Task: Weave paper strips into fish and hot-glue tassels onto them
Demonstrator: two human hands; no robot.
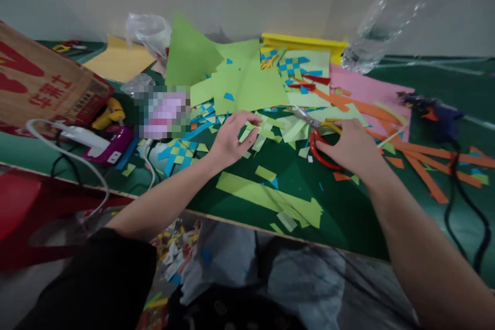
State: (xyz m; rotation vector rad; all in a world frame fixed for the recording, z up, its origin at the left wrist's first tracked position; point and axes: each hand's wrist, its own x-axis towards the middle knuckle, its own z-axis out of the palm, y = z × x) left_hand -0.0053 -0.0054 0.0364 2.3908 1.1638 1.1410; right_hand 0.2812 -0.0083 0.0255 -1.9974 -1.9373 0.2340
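Nearest my view I read a black sleeve (96,278) on the left arm. Left hand (232,136): fingers spread, tips resting on loose green strips (263,131) just left of the scissors (319,152). Right hand (350,147): fingers curled around the scissors' red handles. Beyond the scissors lie green sheets (247,82); right of the scissors, orange strips (425,175).
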